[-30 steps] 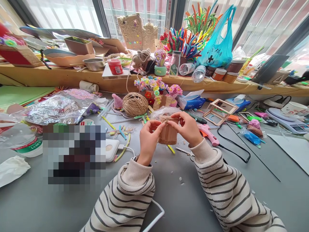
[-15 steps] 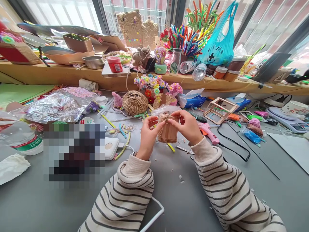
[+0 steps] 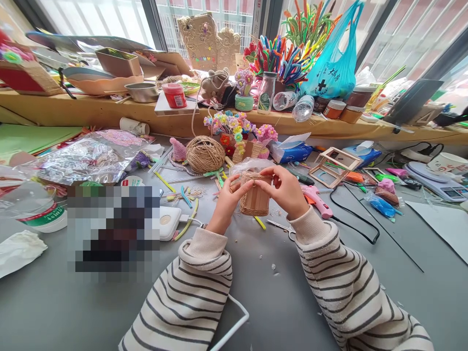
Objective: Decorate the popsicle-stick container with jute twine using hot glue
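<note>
At the centre of the frame, our left hand (image 3: 224, 207) and right hand (image 3: 288, 192) pinch the upper rim of a small slatted cup (image 3: 256, 201). We judge it light, fairly stiff and grippy, best held gently by opposite sides.

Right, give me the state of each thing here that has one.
Left hand: thumb against stick cup
Right hand: gripping stick cup
Stick cup: held upright
Twine ball: wound
Glass bottle: upright, capped
Left paper cup: on its side
Red tub: upright
White box: cable plugged in
Glue gun: lying flat
</note>
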Demonstrator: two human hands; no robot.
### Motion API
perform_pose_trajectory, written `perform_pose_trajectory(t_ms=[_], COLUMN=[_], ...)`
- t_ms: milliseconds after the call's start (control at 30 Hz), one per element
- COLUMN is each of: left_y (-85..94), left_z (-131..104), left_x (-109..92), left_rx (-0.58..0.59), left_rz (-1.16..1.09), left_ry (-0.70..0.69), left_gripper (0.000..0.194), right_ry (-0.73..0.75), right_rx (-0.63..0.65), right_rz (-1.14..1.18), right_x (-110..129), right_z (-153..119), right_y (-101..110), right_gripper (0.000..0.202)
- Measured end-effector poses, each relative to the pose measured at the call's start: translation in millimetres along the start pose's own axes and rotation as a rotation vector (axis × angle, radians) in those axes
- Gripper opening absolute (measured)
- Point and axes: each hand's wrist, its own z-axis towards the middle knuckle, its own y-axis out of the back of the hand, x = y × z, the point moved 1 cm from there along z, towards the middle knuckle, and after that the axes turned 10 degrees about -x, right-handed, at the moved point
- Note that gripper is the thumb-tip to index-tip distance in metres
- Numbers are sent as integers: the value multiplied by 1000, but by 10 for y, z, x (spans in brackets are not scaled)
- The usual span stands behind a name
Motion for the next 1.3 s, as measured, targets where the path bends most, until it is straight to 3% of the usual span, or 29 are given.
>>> perform_pose_trajectory(t_ms=[433,733,833,900,967,1033,1133,1233,1300], left_y=[-8,-13,-9,46,172,385,855,1350,1597], left_z=[-6,-23,-100,-232,-429,-649,-877,-923,-910], left_x=[38,63,15,-48,-125,-189,-213,-181,-171], left_rx=[-56,3,-12,-56,-93,-134,-365,-640,-757], left_rz=[-1,-34,8,85,225,427,752,1000,1122], left_ry=[-9,16,-4,-91,-281,-562,-929,-1169,-1195], left_gripper=[61,53,49,44,34,26,27,34,37], right_ry=[-50,-40,-47,-58,-72,-83,-82,-79,-82], right_rx=[0,-41,-38,-36,-33,-29,-24,-18,-17], right_rz=[57,28,28,29,34,39,27,25,33], right_x=[-4,-39,-43,-42,-37,-27,-8,1,-2], right_z=[-10,-17,-15,-15,-15,-14,-11,-11,-11], right_y=[-11,-48,-48,-45,-41,-36,-31,-35,-39], right_gripper=[26,23,22,22,22,22,21,21,21])
